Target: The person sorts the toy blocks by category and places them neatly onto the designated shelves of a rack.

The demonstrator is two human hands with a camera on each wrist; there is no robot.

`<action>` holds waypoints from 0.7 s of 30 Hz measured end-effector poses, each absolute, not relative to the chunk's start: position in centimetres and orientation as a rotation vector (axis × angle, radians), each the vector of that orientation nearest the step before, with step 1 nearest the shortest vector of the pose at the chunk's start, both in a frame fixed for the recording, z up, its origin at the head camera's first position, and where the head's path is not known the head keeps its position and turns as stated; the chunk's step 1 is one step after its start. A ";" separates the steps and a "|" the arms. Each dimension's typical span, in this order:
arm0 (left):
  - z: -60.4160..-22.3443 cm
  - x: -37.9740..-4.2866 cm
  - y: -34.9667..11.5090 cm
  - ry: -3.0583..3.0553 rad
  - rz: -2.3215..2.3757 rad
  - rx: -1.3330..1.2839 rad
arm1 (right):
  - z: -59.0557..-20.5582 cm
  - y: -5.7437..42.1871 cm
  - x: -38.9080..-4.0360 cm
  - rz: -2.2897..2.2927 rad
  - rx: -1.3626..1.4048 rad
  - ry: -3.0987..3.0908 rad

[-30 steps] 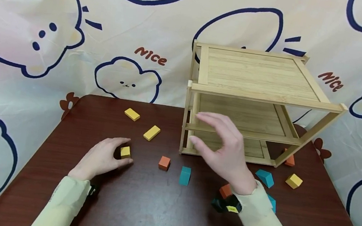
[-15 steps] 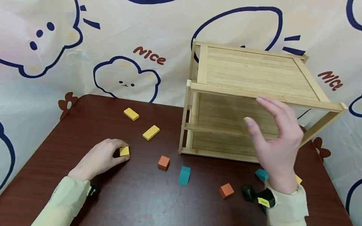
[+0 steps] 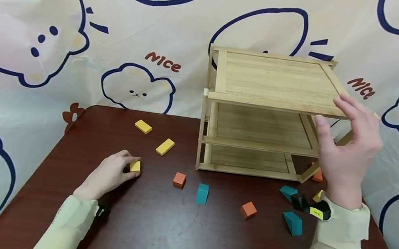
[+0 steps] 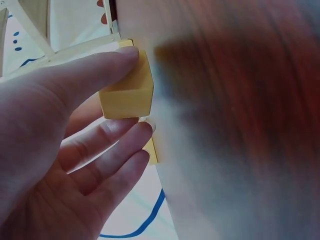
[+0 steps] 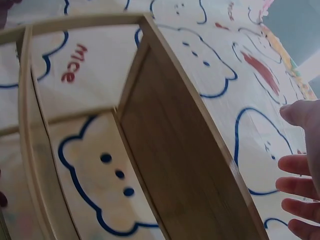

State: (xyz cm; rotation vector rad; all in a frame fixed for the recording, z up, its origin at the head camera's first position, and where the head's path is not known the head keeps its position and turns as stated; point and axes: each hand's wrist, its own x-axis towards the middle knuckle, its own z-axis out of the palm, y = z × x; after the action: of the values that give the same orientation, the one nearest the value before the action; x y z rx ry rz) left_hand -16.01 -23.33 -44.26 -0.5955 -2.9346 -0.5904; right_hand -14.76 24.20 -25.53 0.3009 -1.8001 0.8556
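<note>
At the left of the table, my left hand (image 3: 108,174) pinches a yellow block (image 3: 135,166). The left wrist view has the thumb laid over this yellow block (image 4: 129,95), with fingers beneath it. My right hand (image 3: 351,147) is raised at the front right corner of the wooden shelf rack (image 3: 279,80), holding nothing. Its thumb and fingers are spread apart, and it overlaps the rack's top board in the head view. From the right wrist, the hand (image 5: 305,165) appears beside the rack's board (image 5: 175,145), with a gap between them.
Two flat yellow blocks (image 3: 165,147) lie behind the left hand. An orange cube (image 3: 179,179), a teal block (image 3: 202,194) and another orange cube (image 3: 248,210) sit in front of the rack. Teal wedges (image 3: 292,223) and further blocks lie near the right forearm. A patterned cloth (image 3: 152,23) hangs behind.
My right hand has moved right and upward, from the rack's front middle to its right top corner. My left hand has closed on the yellow block and shifted it slightly left.
</note>
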 end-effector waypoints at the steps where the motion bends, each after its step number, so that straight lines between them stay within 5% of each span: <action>1: -44.3 -16.0 -23.3 -2.934 -0.595 -0.593 | -25.6 24.8 -14.9 0.839 0.287 -1.806; 21: -43.9 -16.1 -23.1 -2.915 -0.622 -0.589 | -23.6 33.7 -18.1 0.566 0.151 -2.517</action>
State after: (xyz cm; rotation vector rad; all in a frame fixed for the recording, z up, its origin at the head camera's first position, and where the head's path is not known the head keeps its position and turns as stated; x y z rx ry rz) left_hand -16.10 -23.09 -43.87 -0.5892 -2.9150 -0.6217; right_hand -18.14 33.74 -23.62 0.1514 -2.5166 0.5662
